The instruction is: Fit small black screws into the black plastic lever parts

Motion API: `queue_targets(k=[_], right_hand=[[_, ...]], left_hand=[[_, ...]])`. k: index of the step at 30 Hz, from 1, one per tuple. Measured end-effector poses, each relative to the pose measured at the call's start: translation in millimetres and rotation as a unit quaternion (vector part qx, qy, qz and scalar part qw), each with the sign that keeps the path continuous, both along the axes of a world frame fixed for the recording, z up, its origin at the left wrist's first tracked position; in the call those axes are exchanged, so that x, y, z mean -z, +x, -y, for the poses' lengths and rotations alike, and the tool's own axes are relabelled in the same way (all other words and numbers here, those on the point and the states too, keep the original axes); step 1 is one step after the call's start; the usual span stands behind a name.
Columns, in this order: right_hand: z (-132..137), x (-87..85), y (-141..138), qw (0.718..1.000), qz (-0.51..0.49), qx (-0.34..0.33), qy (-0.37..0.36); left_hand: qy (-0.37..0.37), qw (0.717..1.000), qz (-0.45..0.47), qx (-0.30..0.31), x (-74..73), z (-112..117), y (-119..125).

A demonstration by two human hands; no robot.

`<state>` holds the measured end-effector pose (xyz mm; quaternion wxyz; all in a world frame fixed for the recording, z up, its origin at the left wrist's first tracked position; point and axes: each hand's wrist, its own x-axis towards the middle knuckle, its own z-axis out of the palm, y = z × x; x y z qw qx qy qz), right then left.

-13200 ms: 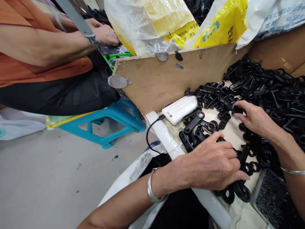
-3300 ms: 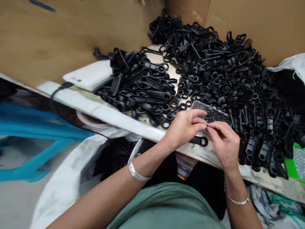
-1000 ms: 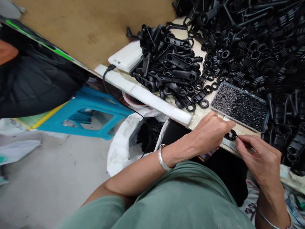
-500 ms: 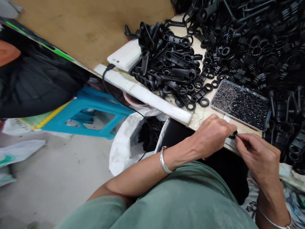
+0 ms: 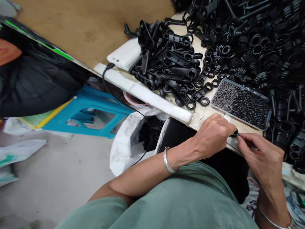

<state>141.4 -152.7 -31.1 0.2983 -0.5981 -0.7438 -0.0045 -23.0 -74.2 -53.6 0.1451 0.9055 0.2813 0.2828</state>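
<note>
Fingers of left hand (image 5: 212,136) and right hand (image 5: 264,155) clamp one part (image 5: 234,133); loosened, they could drop it off the bench (image 5: 243,126).

One head-worn camera looks forward and down upon the bench (image 5: 202,116).

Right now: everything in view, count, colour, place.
Worktable: 1, pale, ahead
Loose parts: uncountable, black, on worktable
Box: 1, clear, on worktable
Small pieces: uncountable, dark, in box
Held part: 1, black, worktable edge
Device: 1, white, beside loose parts
Cable: 1, black, from device
Board: 1, brown, left
Stool: 1, blue, left
Sack: 1, white, below worktable
Neighbour's trousers: 1, black, left
Shirt: 1, green, foreground
Left hand: 1, bare, at held part
Right hand: 1, bare, same
</note>
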Motion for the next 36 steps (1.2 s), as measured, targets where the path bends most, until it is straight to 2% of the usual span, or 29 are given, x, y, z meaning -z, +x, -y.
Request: queue_targets(k=[7, 11, 17, 22, 26, 36], right_hand=[[1, 3.4, -1, 1.000, 0.000, -0.001, 0.005], [1, 3.5, -1, 1.000, -0.006, 0.001, 0.005], [3, 1.7, 1, 1.000, -0.008, 0.010, 0.006], [4, -3.1, -1, 1.000, 0.000, 0.008, -0.010], [2, -6.4, -3, 0.999, 0.036, -0.011, -0.006], [-1, -9.4, -5, 0.984, 0.172, -0.049, -0.015]], left_hand=[[0.028, 0.999, 0.036, -0.023, 8.4, 2, 4], [0.017, 0.999, 0.028, -0.020, 8.1, 3, 2], [0.021, 0.997, 0.047, -0.050, 1.0, 8, -17], [-0.028, 0.993, 0.101, -0.049, 9.3, 12, -27], [-0.029, 0.987, 0.149, -0.057, 18.0, 16, -18], [-0.033, 0.982, 0.176, -0.051, 19.4, 17, -16]])
